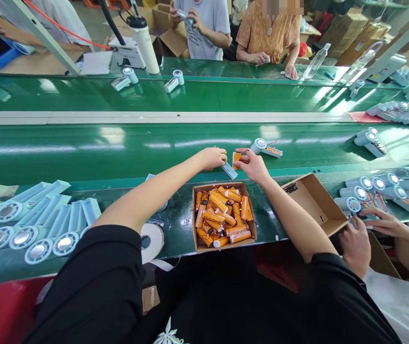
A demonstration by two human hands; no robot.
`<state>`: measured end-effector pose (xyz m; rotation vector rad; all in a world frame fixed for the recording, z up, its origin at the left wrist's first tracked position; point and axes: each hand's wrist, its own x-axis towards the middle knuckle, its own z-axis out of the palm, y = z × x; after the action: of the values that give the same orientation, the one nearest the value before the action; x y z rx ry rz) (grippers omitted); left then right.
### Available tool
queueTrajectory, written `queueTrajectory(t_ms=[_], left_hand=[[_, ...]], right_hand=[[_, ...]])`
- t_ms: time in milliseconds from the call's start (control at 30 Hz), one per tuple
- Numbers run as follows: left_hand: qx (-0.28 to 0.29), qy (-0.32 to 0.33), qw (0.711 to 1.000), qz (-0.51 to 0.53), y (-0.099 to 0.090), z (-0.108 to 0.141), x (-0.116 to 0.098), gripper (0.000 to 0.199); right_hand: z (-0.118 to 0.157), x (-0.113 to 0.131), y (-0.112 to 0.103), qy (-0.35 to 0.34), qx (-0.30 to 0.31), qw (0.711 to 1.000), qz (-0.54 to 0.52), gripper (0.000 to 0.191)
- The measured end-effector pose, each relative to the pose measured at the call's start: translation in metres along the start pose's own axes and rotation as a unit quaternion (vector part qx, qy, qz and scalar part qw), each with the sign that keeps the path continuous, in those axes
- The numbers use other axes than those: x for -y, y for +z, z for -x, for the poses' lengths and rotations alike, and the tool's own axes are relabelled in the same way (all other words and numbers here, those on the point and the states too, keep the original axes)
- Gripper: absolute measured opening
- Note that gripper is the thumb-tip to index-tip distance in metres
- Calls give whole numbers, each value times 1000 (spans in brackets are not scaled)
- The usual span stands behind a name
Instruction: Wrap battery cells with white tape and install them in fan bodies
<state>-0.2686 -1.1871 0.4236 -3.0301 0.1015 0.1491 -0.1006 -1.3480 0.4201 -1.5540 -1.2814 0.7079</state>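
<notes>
– Right hand?
– Thumb and fingers pinching an orange battery.
– Left hand?
– Gripping a pale-blue handle, just left of that pinch. Box of batteries on both hands' near side.

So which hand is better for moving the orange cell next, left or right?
Probably the right hand: its grip is already on the orange cell, close beside the light-blue part. The left hand seems busy holding that part.
</notes>
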Motion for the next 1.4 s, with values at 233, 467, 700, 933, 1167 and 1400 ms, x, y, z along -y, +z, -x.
queueTrajectory(t_ms=[233, 467, 700, 933, 1167, 1400], left_hand=[[31, -168, 965, 199, -14, -28, 5, 16], [-75, -244, 928, 271, -4, -29, 11, 30], [-123, -301, 900, 290, -10, -34, -19, 32], [-282, -317, 876, 229, -7, 172, -102, 27], [-169, -333, 911, 177, 55, 360, -223, 44], [-277, -438, 852, 69, 38, 352, -283, 34]], right_hand=[[4, -2, 2, 13, 26, 993, 112, 47], [6, 15, 7, 50, 126, 844, 519, 48], [-22, 15, 15, 31, 194, 808, 555, 42], [-61, 6, -9, -15, 129, 820, 557, 20], [27, 64, -3, -144, 7, 902, 408, 27], [197, 130, 131, 52, 329, 942, -43, 67]])
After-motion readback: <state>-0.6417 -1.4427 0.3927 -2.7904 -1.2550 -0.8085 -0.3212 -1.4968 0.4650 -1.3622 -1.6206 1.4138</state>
